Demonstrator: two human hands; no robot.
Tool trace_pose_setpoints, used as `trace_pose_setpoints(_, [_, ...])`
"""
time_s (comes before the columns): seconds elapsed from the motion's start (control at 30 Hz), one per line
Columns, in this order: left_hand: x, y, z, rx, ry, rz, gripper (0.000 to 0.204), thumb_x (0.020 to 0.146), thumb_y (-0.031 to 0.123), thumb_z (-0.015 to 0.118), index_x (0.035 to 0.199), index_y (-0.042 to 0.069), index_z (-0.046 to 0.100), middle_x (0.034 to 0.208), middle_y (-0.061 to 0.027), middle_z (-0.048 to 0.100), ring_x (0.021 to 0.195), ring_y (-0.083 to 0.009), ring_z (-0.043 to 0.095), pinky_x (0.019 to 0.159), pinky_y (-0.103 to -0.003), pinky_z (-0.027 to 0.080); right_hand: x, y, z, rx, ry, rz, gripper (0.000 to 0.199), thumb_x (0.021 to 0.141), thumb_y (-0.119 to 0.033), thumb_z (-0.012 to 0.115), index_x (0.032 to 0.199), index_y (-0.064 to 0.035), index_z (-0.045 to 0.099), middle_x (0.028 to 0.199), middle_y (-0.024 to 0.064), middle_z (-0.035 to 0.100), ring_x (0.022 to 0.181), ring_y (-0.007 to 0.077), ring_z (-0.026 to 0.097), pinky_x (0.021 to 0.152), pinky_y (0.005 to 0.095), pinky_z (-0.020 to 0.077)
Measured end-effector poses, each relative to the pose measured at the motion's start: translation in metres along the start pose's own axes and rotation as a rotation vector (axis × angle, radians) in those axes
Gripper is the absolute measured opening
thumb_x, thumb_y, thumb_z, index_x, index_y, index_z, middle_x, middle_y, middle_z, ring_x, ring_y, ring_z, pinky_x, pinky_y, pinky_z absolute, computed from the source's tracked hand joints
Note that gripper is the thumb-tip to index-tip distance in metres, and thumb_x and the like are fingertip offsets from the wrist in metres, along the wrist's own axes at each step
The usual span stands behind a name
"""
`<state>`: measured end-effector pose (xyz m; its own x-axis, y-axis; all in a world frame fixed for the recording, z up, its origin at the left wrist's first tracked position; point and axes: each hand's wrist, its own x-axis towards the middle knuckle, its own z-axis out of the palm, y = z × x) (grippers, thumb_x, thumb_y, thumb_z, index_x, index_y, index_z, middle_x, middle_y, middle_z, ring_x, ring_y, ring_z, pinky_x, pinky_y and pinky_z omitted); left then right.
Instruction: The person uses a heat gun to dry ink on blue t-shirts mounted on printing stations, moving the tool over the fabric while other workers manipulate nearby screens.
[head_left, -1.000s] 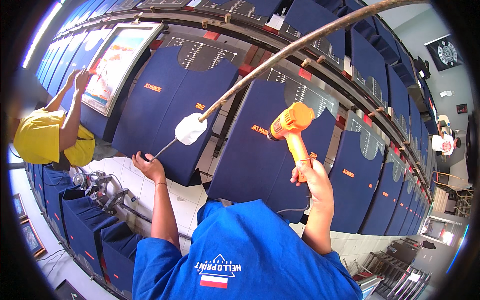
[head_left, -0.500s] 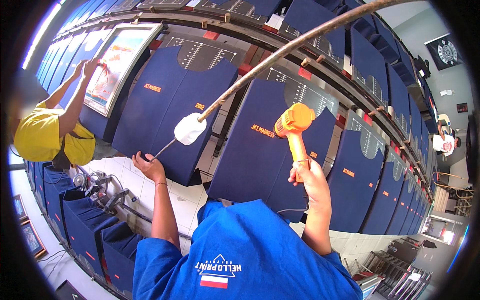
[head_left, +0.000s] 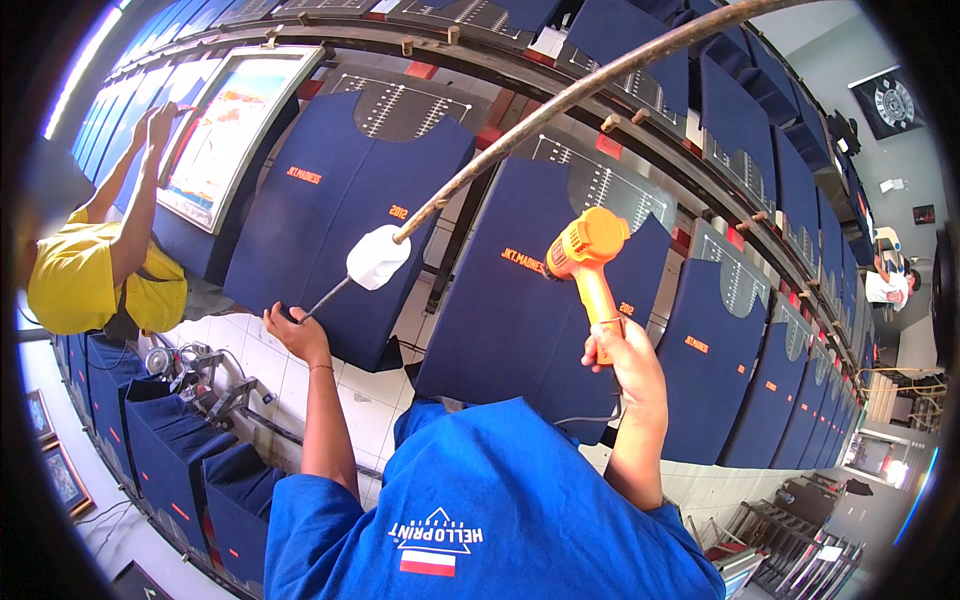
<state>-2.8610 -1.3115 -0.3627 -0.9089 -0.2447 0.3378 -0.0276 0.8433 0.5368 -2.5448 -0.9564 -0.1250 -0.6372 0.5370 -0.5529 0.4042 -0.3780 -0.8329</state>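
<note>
My right hand (head_left: 628, 352) is wrapped round the handle of an orange heat gun (head_left: 588, 245). Its nozzle points left over a navy garment panel (head_left: 520, 300) with small orange print, laid on a dark board. To the left, my left hand (head_left: 292, 332) is closed at the lower end of a thin dark cord (head_left: 326, 298), beside the near edge of another navy panel (head_left: 340, 200). That cord runs up to a white block (head_left: 378, 257) hanging at the end of a rusty rod (head_left: 560, 105). Part of the left fingers is hidden.
At the left, a person in yellow (head_left: 110, 280) works with both hands at a framed print screen (head_left: 235, 140). Dark rails (head_left: 490, 58) with wooden pegs run behind the boards. More navy panels (head_left: 165, 450) line the lower left, near a metal machine (head_left: 215, 380). Another person (head_left: 888, 285) stands far right.
My right hand and the heat gun have shifted only slightly. The co-worker's hands have moved up and left along the screen frame. My left hand has stayed put.
</note>
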Motion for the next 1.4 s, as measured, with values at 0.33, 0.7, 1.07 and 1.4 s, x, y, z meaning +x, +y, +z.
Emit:
trace_pose_setpoints(0.33, [0.002,-0.009,0.004,0.007,0.019,0.096,0.035,0.091,0.013,0.052,0.121,-0.004,0.056,0.138,-0.0264,0.045,0.134,-0.0383,0.039,0.111,-0.044,0.033,-0.006,0.001,0.002,-0.011,0.000,0.012,0.029,0.094,-0.029,0.062,0.108,-0.0041,0.055,0.075,0.0026,0.061,0.068,0.0117,0.061,0.061,0.0245,0.0472])
trace_pose_setpoints(0.7, [0.002,-0.008,0.004,0.020,0.017,0.052,0.036,0.091,0.012,0.052,0.123,-0.003,0.055,0.139,-0.0250,0.044,0.134,-0.0371,0.038,0.111,-0.043,0.033,0.002,-0.003,0.007,0.018,-0.062,0.019,0.031,0.093,-0.028,0.064,0.110,-0.0038,0.055,0.077,0.0026,0.061,0.068,0.0121,0.062,0.061,0.0246,0.0482])
trace_pose_setpoints(1.07, [0.002,-0.001,-0.001,0.015,0.004,-0.008,0.036,0.090,0.013,0.053,0.123,0.000,0.055,0.141,-0.0240,0.043,0.132,-0.0382,0.041,0.110,-0.043,0.035,0.019,-0.010,0.039,0.044,-0.201,-0.025,0.034,0.091,-0.029,0.067,0.109,-0.0030,0.054,0.077,0.0018,0.061,0.069,0.0111,0.061,0.061,0.0250,0.0482])
trace_pose_setpoints(1.4, [0.002,0.002,-0.008,0.044,0.000,-0.027,0.037,0.091,0.014,0.052,0.126,0.003,0.051,0.144,-0.0231,0.039,0.127,-0.0402,0.047,0.103,-0.046,0.042,0.008,0.021,0.038,0.094,-0.177,-0.171,0.036,0.091,-0.029,0.068,0.109,-0.0016,0.055,0.080,0.0032,0.062,0.070,0.0105,0.061,0.061,0.0240,0.0485])
